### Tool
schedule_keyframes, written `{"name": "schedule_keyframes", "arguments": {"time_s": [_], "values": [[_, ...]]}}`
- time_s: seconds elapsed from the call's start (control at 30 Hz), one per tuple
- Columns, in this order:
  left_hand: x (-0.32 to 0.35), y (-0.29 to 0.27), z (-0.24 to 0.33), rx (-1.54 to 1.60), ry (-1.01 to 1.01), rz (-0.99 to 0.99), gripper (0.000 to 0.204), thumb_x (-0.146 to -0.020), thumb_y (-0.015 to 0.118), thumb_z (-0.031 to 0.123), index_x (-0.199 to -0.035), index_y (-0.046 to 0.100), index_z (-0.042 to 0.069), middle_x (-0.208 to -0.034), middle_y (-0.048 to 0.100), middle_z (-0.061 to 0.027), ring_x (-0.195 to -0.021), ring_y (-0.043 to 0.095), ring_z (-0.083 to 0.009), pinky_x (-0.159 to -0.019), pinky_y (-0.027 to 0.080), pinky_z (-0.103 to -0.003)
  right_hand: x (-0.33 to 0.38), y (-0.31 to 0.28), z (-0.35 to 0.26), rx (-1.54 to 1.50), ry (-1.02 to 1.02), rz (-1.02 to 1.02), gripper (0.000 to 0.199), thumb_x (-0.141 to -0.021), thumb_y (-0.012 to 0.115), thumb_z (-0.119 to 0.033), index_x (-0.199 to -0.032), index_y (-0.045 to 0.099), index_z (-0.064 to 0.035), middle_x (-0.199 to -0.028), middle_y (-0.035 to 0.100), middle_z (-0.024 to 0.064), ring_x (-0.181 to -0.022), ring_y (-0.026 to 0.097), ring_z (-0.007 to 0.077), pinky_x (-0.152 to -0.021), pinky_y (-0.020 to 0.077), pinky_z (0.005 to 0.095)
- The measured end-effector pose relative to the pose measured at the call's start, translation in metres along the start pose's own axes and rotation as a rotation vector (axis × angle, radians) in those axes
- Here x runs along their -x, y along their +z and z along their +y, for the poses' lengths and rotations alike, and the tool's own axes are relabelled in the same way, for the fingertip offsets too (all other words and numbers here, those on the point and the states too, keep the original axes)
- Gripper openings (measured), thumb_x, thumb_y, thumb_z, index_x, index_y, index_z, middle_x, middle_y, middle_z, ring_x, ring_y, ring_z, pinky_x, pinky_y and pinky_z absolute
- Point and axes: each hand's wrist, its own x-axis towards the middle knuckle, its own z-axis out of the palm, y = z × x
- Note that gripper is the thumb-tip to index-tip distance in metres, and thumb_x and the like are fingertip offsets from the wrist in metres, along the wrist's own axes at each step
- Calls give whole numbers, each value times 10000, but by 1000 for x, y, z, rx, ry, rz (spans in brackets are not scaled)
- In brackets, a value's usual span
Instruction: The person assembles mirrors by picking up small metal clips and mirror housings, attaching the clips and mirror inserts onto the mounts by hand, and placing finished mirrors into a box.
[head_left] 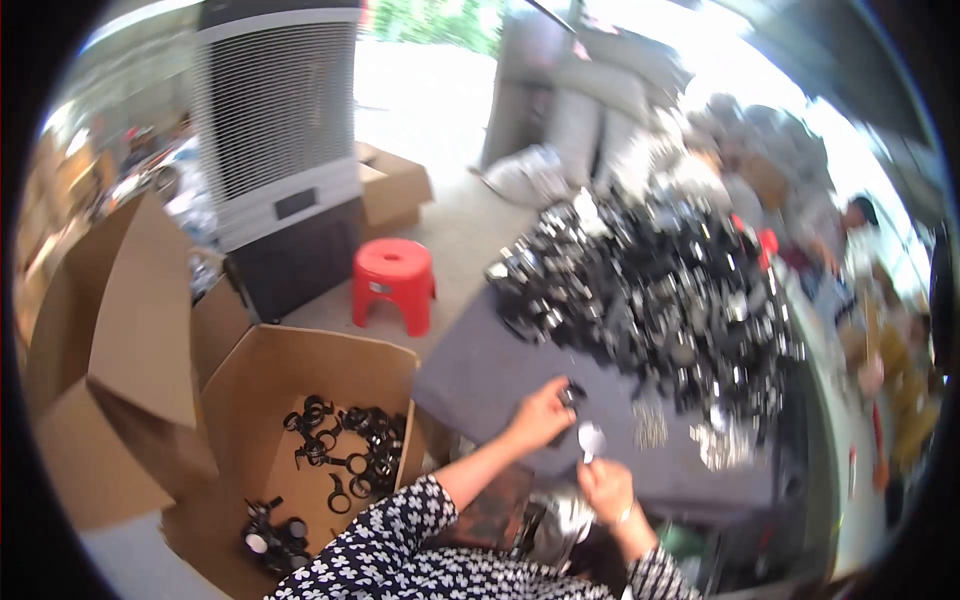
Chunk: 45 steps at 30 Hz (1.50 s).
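My left hand (541,416) is closed on a small black part (572,394) over the near edge of the grey-covered table (470,375). My right hand (606,488), closer to me, pinches a spoon-shaped piece (591,438) with a shiny, pale round end that points away from me. The two pieces are apart. Beyond my hands rises a large heap of black and silver parts (650,270). To the right of my right hand lie a small patch of tiny pale pieces (650,425) and a pile of silvery pieces (722,445).
On my left an open cardboard box (300,350) holds several black ring-shaped parts (340,490). A red stool (393,285) and a tall grey air cooler (280,120) stand beyond it. Stuffed sacks (600,100) are stacked at the back. Other people are at the far right.
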Motion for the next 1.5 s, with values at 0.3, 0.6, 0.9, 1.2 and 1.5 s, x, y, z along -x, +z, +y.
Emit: {"name": "schedule_keyframes", "arguments": {"time_s": [0.3, 0.6, 0.9, 1.2, 1.5], "values": [[7, -17, 3, -28, -78, 98, 571, -689, 654, 137, -1210, 450, 26, -766, 601, -59, -671, 555, -102, -624, 466, -249, -18, -5, -3, -224, 193, -115, 193, -689, 594, -92, -878, 563, -70, -683, 493, 41, -509, 543, 187, -440, 450, 304], [-2, -13, 19, 110, -51, -5, 554, -752, 573, 12, -1265, 364, -1, -752, 547, -31, -565, 496, -57, -411, 397, -169, -9, 7, 8, -205, 244, -50, 233, -665, 550, -107, -892, 571, -60, -814, 517, 47, -671, 550, 183, -532, 465, 290], [9, -21, 18, 74, -64, -99, 611, -764, 571, 15, -1307, 292, -6, -745, 538, -20, -577, 484, -51, -441, 392, -166, -24, 4, 13, -218, 380, 353, 97, -688, 540, -68, -777, 522, -32, -789, 554, 69, -718, 554, 221, -590, 459, 325], [-2, -6, 30, 117, -39, -87, 729, -773, 571, 18, -1369, 156, 68, -746, 534, -22, -553, 454, -42, -433, 374, -172, -82, 25, 49, -333, 568, 377, 89, -714, 574, 0, -787, 529, -25, -743, 568, 103, -683, 578, 284, -566, 476, 339], [10, -18, 23, 103, -55, -76, 717, -756, 570, 9, -1360, 185, 35, -718, 509, 0, -555, 434, -28, -458, 363, -162, -86, 55, 28, -402, 518, 321, 108, -674, 556, -16, -772, 524, -47, -788, 574, 77, -715, 583, 256, -579, 480, 336]]}}
